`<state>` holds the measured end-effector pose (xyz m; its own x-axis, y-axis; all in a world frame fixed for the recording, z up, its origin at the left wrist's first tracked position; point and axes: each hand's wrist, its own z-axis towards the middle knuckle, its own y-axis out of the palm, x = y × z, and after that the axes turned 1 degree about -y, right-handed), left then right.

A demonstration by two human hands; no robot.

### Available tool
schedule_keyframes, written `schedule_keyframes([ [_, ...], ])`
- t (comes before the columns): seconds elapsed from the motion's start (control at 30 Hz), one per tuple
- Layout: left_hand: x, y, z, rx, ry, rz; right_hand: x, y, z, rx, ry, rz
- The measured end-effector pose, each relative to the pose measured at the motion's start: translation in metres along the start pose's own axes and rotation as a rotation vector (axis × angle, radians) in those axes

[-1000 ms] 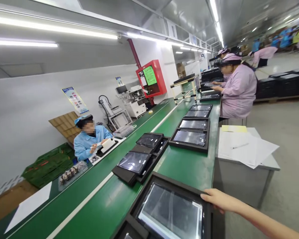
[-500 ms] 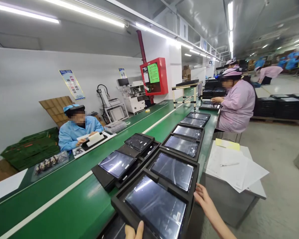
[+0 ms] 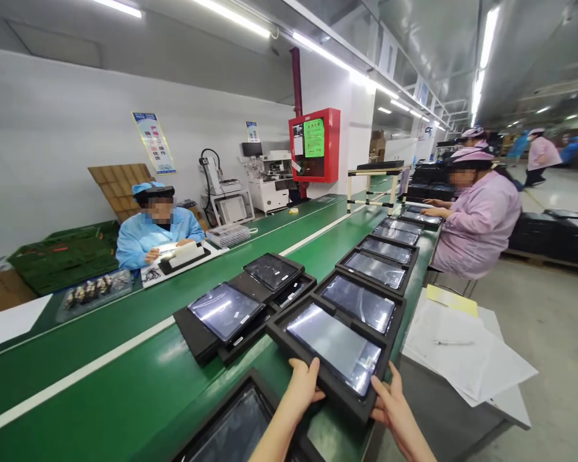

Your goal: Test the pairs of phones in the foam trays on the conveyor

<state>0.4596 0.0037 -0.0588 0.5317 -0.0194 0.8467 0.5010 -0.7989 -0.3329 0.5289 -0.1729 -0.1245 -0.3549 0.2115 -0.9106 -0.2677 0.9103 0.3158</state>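
Note:
A black foam tray [image 3: 341, 393] holds two dark, glossy tablet screens, a nearer screen [image 3: 334, 346] and a farther screen [image 3: 359, 301]. My left hand [image 3: 301, 388] grips the tray's near edge, thumb on the rim and fingers partly hidden underneath. At the near right corner, my right hand [image 3: 390, 404] is closed on the same tray, thumb on top near the screen. The tray's near end looks slightly raised over the green conveyor belt [image 3: 139, 391]. Below my left forearm lies another black tray [image 3: 210, 416] with a screen, partly cut off by the frame.
Left of the held tray are stacked trays with tablet screens [image 3: 226, 311]. More trays [image 3: 378, 268] line the belt ahead. A side table with papers [image 3: 455, 346] stands right. One co-worker in blue [image 3: 132, 240] sits across; another in pink [image 3: 486, 212] sits farther along.
The held tray has moved forward along the belt, away from me, uncovering more of the tray behind it. Both hands have moved with it, and the view has shifted.

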Motion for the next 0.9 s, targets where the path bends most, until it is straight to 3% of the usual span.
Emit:
schedule_keyframes([
  [0.13,0.015,-0.027,-0.023,-0.015,0.117,0.307,-0.007,-0.029,0.023,-0.005,-0.046,-0.495],
  [0.23,0.008,-0.058,-0.068,0.014,0.228,0.417,-0.014,-0.055,0.033,0.076,-0.130,-0.853],
  [0.33,-0.009,-0.094,-0.111,0.085,0.221,0.519,-0.027,-0.061,0.036,0.188,-0.180,-1.152],
  [0.4,-0.028,-0.121,-0.130,0.196,0.133,0.593,-0.032,-0.048,0.032,0.193,-0.308,-1.273],
  [0.43,-0.040,-0.135,-0.137,0.262,0.069,0.628,-0.032,-0.035,0.028,0.123,-0.391,-1.266],
  [0.53,-0.080,-0.169,-0.148,0.433,-0.109,0.711,-0.018,0.018,0.011,-0.377,-0.597,-1.095],
  [0.6,-0.106,-0.181,-0.148,0.475,-0.173,0.738,0.000,0.058,-0.002,-0.746,-0.697,-1.076],
  [0.63,-0.117,-0.185,-0.147,0.470,-0.190,0.746,0.009,0.076,-0.007,-0.846,-0.747,-1.126],
  [0.7,-0.134,-0.189,-0.144,0.424,-0.207,0.757,0.028,0.105,-0.016,-0.871,-0.794,-1.231],
  [0.77,-0.146,-0.193,-0.141,0.359,-0.200,0.768,0.044,0.120,-0.023,-0.806,-0.793,-1.306],
  [0.9,-0.155,-0.199,-0.140,0.242,-0.151,0.783,0.060,0.124,-0.027,-0.731,-0.810,-1.412],
])
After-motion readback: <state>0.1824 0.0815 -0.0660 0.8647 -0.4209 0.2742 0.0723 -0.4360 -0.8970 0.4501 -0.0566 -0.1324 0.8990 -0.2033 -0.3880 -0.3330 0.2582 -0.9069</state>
